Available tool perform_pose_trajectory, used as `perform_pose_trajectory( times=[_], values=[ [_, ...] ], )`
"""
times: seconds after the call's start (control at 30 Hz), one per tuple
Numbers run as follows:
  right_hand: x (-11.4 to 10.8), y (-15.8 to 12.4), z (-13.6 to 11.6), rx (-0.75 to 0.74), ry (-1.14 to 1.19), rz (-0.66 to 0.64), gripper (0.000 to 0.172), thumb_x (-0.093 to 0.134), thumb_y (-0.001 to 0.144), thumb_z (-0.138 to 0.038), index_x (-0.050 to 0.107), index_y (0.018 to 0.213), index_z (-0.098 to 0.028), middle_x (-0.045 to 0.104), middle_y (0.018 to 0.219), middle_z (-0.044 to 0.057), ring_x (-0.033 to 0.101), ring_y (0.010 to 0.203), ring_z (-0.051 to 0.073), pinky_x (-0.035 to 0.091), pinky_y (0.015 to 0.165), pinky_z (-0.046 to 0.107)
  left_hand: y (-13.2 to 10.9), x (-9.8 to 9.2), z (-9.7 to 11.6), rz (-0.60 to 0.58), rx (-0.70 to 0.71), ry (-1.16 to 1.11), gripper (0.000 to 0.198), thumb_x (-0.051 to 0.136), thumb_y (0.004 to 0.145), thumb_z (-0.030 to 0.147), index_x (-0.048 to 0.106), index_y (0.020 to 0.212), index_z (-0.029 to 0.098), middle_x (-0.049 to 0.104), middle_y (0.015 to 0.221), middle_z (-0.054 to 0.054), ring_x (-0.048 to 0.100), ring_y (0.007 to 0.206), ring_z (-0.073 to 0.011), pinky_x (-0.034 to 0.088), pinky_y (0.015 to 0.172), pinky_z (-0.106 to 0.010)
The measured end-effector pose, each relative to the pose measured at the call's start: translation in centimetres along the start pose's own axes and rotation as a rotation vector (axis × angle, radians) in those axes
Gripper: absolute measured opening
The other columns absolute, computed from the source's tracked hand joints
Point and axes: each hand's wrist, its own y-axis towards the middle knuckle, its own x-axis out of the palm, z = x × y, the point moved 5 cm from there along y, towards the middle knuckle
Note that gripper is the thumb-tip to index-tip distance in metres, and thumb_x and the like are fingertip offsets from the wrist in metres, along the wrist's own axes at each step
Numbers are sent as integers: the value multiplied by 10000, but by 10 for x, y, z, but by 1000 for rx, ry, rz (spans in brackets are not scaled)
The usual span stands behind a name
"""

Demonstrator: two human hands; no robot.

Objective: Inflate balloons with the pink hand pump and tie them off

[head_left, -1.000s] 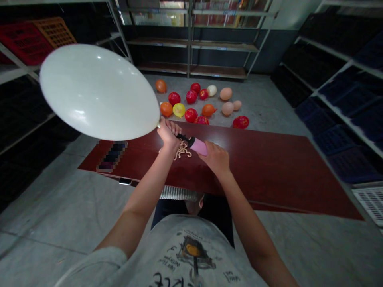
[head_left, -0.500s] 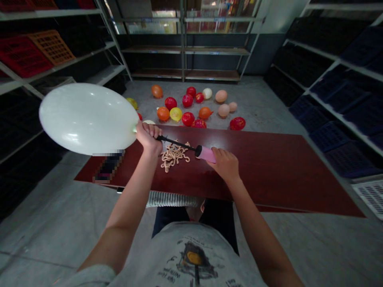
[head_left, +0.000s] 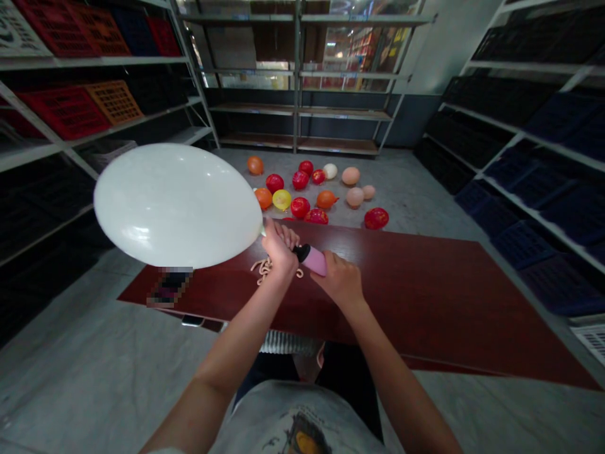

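Note:
A large white inflated balloon stretches out to the left above the table. Closed round its neck is my left hand, which also covers the nozzle end of a hand pump. My right hand grips the pink barrel of the balloon pump. The barrel's black collar is close against my left hand, so almost none of the black rod shows. Beneath my left hand, curly beige strips lie in a pile on the table, partly hidden by the hand and wrist.
The dark red table spans the front. A blurred-out dark item lies at its left end. Several small balloons in red, orange, yellow and peach rest on the floor beyond. Shelves with crates stand on both sides; a metal rack is behind.
My hands have come together, pushing the pump's rod into the barrel. My left hand and the balloon have moved right. The view has tilted up slightly.

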Motion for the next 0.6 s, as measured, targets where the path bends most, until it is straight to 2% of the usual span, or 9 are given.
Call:
perform_pose_trajectory(
  times=[0.07,0.17,0.23,0.4,0.53,0.6],
  values=[
    [-3,1,-6,-31,2,-35,523,558,888,-537,549,1265,-174,707,1003,101,666,808,227,373,628,301,-3,-2,-5,7,-7,-2,577,533,956,465,260,518,206,232,365,72,216,294,-70,226,345,-237],
    [-6,1,-15,-127,21,-79,615,507,930,-501,368,1476,-256,665,1179,100,667,872,209,391,638,284,-5,-5,-7,4,-29,16,598,558,932,518,259,518,207,244,361,70,224,292,-73,227,339,-237],
    [-4,1,-20,-156,24,-100,601,483,945,-495,337,1497,-304,645,1211,89,664,907,207,400,649,274,-6,-7,-9,3,-48,25,608,568,919,543,257,520,207,249,364,69,233,292,-73,226,336,-232],
    [4,1,-21,-185,4,-145,525,456,958,-527,407,1451,-353,650,1153,69,665,855,200,407,646,270,-6,-17,-18,-5,-109,85,605,554,934,515,275,494,206,268,375,54,311,309,-88,294,357,-228],
    [5,-8,0,-226,-67,-187,485,488,958,-436,424,1435,-375,648,1146,72,656,839,207,419,654,278,23,-36,-7,13,-67,133,614,553,934,520,278,487,202,280,402,54,347,347,-84,381,416,-217],
    [8,-16,12,-276,-99,-236,482,517,944,-371,445,1421,-372,648,1158,78,652,873,222,440,688,292,44,-46,3,10,-69,204,643,506,934,586,250,485,204,245,392,60,287,327,-74,305,369,-199]
  ],
)
